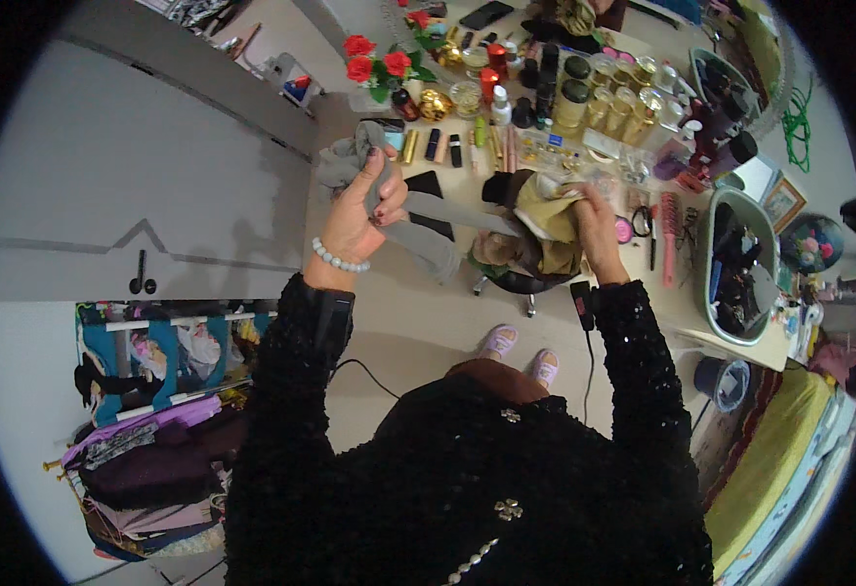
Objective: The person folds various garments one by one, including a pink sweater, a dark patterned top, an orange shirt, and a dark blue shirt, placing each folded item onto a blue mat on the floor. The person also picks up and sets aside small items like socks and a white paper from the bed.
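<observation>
My left hand (369,201), with a pale beaded bracelet at the wrist, grips a strip of thin grey cloth (343,161). Part of that cloth is bunched above the fingers, and loose ends hang to the right. One grey band stretches toward a heap of cloth over a black wheeled stool (545,282). The fingers of my right hand (598,231) pinch a yellow-olive cloth (548,209) at the heap's upper right. Brown cloth (530,245) and a beige fabric flower (494,249) lie beside it. The fingertips of my right hand are partly hidden in the folds.
A dressing table (618,289) holds cosmetics, golden-lidded jars, bottles and red artificial flowers (369,66) before a mirror. On the right are a pink hairbrush (668,238) and a grey-green basin (706,293) of dark items. Grey cabinet doors (142,161) stand left; a bin (721,384) stands right.
</observation>
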A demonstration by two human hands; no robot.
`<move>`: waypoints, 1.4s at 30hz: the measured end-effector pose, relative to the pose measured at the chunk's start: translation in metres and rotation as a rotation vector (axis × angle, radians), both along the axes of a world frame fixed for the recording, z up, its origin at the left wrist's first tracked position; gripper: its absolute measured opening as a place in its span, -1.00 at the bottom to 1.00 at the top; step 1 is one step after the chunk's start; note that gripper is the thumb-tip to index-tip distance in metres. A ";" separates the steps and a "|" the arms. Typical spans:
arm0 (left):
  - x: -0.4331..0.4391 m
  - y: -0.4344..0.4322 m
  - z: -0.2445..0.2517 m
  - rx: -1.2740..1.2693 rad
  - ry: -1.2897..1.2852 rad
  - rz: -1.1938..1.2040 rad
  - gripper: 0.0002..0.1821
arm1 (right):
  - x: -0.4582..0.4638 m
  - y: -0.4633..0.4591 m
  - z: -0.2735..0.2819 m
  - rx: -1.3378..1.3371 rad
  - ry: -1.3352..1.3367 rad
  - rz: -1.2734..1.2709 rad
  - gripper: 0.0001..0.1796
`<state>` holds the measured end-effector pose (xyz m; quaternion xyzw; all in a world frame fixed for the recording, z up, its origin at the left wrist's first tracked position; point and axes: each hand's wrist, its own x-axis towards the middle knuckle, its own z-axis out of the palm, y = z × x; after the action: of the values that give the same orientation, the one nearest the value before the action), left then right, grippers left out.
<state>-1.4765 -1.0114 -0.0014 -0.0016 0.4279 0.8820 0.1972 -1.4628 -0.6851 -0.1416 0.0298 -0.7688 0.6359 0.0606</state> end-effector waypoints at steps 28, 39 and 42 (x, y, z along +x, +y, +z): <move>0.144 0.176 0.058 0.244 0.283 -0.687 -0.85 | 0.249 -0.058 0.059 -0.811 -0.086 0.086 -0.78; 0.500 0.336 -0.069 -0.475 1.062 -1.850 -0.54 | 0.654 -0.034 0.063 -1.263 0.573 -0.903 -0.32; 0.609 0.353 -0.061 -0.167 1.269 -2.053 -0.34 | 0.746 -0.035 0.056 -1.104 0.760 -1.308 -0.55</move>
<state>-0.8677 -0.6588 -0.0629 0.7592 0.3064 0.1284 0.5598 -0.7170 -0.7199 -0.0857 -0.2358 -0.1507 0.6980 0.6592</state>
